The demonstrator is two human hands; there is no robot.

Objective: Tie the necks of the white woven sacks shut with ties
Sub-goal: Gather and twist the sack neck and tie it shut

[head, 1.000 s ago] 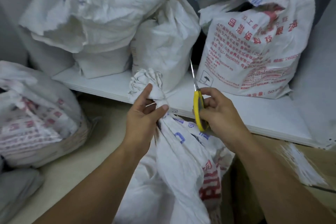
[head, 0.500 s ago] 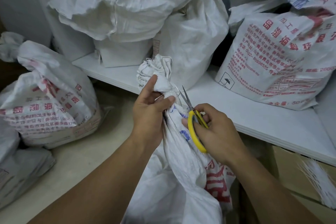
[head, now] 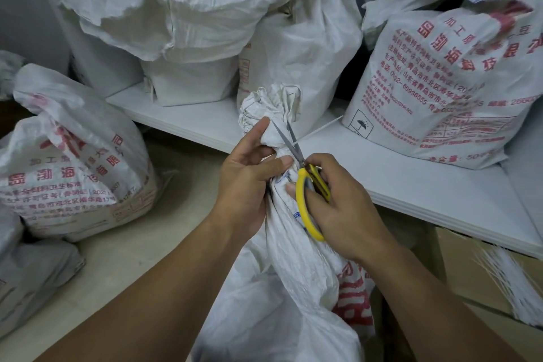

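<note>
Sack (head: 293,267): btm centre of frame; neck (head: 271,109) bunched, pointing up at frame centre.
L hand (head: 246,182): wrapped round neck just below the bunch, thumb across front.
R hand (head: 346,209): fingers curled thru yellow handles of scissors (head: 297,197); blades parted, tips up against neck.
Tie (head: 323,127): thin white tail sticking out right of neck, over shelf (head: 426,194).
Blades vs tie: contact cannot be told.
Spare ties (head: 505,282): bundle, lower right.
</note>
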